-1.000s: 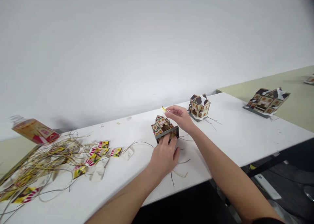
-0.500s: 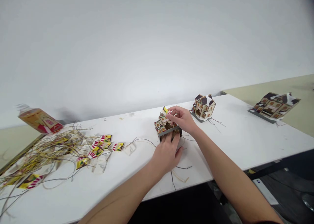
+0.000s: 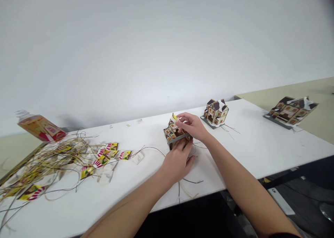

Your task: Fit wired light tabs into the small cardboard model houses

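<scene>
A small model house (image 3: 172, 133) with cream walls and a grey base stands tilted between my hands, its base edge facing me. My left hand (image 3: 175, 165) reaches to its base from the front; the fingertips are hidden behind the house's lower edge. At the roof, my right hand (image 3: 191, 126) is closed in a pinch on a small yellow printed piece (image 3: 174, 117), partly covered by the fingers. Thin dark and pale wires (image 3: 191, 192) trail out below the house onto the table.
Wired yellow pieces with red-and-white stripes (image 3: 101, 160) lie in a tangled heap on the left. Behind them a bottle with an orange label (image 3: 43, 127) leans. Two more model houses (image 3: 216, 112) stand to the right on the white table (image 3: 255, 144), against a pale wall.
Both hands stay at the house with almost the same grip. The house has tipped very slightly, and the wires beneath it have shifted a little left.
</scene>
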Demonstrator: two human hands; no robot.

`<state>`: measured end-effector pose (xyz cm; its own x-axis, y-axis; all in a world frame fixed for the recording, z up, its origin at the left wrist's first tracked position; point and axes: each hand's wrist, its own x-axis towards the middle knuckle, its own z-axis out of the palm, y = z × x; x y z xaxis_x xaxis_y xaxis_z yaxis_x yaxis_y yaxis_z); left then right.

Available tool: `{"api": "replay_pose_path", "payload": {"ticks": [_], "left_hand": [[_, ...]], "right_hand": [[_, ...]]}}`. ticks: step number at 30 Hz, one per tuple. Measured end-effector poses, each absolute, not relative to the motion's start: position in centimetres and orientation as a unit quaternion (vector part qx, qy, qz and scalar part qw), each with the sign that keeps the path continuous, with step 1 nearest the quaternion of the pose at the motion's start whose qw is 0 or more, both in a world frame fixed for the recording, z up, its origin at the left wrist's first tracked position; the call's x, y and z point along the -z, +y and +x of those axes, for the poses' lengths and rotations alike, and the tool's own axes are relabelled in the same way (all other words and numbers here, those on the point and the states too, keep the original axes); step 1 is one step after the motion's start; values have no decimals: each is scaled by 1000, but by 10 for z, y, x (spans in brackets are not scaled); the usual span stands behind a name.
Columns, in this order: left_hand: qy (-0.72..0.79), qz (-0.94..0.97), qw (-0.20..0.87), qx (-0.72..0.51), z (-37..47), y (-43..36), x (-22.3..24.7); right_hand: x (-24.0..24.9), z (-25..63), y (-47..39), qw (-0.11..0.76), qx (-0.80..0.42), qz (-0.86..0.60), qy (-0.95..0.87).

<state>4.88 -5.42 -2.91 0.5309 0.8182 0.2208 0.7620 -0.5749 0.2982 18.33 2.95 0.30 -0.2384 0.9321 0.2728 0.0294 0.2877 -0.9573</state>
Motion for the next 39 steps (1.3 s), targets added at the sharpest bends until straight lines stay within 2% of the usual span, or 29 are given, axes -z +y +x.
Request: {"api": "replay_pose_path", "payload": {"ticks": [11,27,29,35,39], "left_hand": [[467,867,29,-172,49,-54,23],[495,856,-11,-146,47,-56,24],[496,855,-11,-148,47,-56,24],[488,861,-12,-145,46,-54,26],[465,873,-25,-143,45,-54,28]], "right_hand": [[-9,195,31,467,-345,-382,-719],[-9,200,30,296,-281,-413,-814],[-9,197,29,299,-271,-425,-810],[-9,182,19,382,-191,-420,-801],[-9,174,11,362,-136,-397,-833]]}}
